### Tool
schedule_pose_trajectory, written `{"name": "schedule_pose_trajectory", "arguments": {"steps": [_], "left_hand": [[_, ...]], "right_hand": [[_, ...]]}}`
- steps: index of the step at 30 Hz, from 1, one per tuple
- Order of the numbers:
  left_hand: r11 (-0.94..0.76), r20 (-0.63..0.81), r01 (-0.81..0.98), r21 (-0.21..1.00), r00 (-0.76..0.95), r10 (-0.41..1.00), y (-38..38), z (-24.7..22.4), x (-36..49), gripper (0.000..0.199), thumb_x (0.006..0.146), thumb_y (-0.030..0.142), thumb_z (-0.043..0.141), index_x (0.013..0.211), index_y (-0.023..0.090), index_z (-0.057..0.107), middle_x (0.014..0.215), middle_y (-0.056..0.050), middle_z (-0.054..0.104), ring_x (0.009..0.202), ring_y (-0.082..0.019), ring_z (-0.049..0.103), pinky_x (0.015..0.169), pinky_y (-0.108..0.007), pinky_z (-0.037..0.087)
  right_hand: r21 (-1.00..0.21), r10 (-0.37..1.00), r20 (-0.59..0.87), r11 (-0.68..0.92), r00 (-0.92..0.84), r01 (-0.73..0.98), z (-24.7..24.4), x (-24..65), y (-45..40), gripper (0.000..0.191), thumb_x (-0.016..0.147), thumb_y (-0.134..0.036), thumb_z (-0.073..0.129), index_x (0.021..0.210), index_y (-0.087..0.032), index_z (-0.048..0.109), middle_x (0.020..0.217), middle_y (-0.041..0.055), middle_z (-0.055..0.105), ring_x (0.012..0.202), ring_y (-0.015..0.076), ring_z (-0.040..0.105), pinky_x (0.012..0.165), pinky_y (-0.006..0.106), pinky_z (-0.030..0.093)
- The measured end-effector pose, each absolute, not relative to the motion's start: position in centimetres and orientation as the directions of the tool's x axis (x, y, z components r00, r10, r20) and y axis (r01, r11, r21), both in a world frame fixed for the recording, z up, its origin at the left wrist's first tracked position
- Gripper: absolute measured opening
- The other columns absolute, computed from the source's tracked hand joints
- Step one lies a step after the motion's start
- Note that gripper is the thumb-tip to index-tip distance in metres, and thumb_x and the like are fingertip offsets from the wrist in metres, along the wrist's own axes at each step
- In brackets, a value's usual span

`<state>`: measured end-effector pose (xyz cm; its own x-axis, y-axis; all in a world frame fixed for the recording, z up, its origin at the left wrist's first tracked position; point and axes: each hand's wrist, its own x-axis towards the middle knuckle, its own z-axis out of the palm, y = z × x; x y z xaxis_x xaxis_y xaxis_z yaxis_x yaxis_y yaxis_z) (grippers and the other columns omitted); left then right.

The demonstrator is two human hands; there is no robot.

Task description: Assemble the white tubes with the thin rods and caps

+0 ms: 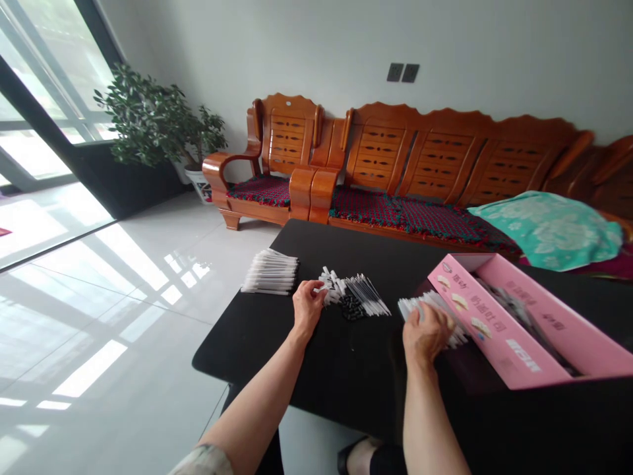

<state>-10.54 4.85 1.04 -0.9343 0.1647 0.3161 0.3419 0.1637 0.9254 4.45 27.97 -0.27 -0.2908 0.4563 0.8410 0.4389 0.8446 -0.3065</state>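
Note:
My left hand (pixel 307 309) is closed in a pinch at a pile of small white plastic pieces (pixel 338 282), with one white piece seemingly between the fingertips. Just right of it are small black pieces (pixel 352 307) and a row of thin pen refills (pixel 368 294). My right hand (pixel 426 331) lies over a heap of white pen barrels (pixel 414 304), fingers curled down onto them; its fingertips are partly hidden and slightly blurred. Left of my left hand, a neat stack of white pens (pixel 271 272) with dark ends lies near the table's far left edge.
A pink open box (pixel 494 323) with dark contents stands at the right of the black table (pixel 346 376). Behind the table is a wooden sofa (pixel 435 165) with a turquoise cloth (pixel 554 227) on it. A potted plant (pixel 158 119) stands by the glass door at left.

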Motion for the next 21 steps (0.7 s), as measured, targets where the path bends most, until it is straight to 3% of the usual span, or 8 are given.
{"name": "schedule_pose_trajectory", "arguments": {"steps": [5, 12, 16, 21], "left_hand": [[0.199, 0.328, 0.354, 0.914, -0.932, 0.153, 4.9, 1.2, -10.5, 0.009, 0.076, 0.020, 0.067, 0.084, 0.020, 0.072, 0.086, -0.003, 0.064, 0.064, -0.013, 0.057, 0.061, -0.025, 0.046], [0.316, 0.424, 0.433, 0.844, -0.900, 0.100, 3.9, 1.5, -10.8, 0.013, 0.082, 0.018, 0.060, 0.090, 0.021, 0.070, 0.090, -0.004, 0.065, 0.068, -0.016, 0.059, 0.069, -0.028, 0.047], [0.558, 0.539, 0.462, 0.690, -0.842, 0.030, 1.4, 2.2, -12.0, 0.025, 0.082, 0.008, 0.053, 0.096, 0.022, 0.069, 0.099, -0.007, 0.064, 0.091, -0.024, 0.059, 0.083, -0.035, 0.045], [0.800, 0.515, 0.362, 0.479, -0.854, 0.078, -1.5, 2.4, -13.2, 0.025, 0.080, 0.009, 0.058, 0.099, 0.022, 0.068, 0.105, -0.007, 0.064, 0.096, -0.028, 0.055, 0.083, -0.039, 0.043]], "right_hand": [[-0.262, 0.315, 0.813, 0.949, -0.490, 0.174, 0.6, 2.6, 23.9, 0.018, 0.089, -0.022, 0.048, 0.092, -0.017, 0.065, 0.088, 0.0110, 0.068, 0.100, 0.0260, 0.057, 0.092, 0.042, 0.041], [-0.263, 0.350, 0.789, 0.935, -0.505, 0.236, 0.4, 2.8, 23.6, 0.018, 0.091, -0.025, 0.047, 0.084, -0.018, 0.062, 0.076, 0.0081, 0.064, 0.081, 0.0223, 0.054, 0.081, 0.035, 0.040], [-0.239, 0.332, 0.792, 0.941, -0.512, 0.240, 0.4, 2.7, 23.5, 0.017, 0.092, -0.024, 0.048, 0.082, -0.018, 0.061, 0.074, 0.0075, 0.063, 0.079, 0.0216, 0.054, 0.081, 0.034, 0.040], [-0.217, 0.307, 0.822, 0.947, -0.480, 0.236, 0.4, 2.5, 23.4, 0.014, 0.091, -0.023, 0.051, 0.081, -0.018, 0.060, 0.073, 0.0062, 0.062, 0.077, 0.0208, 0.053, 0.079, 0.033, 0.040]]}}
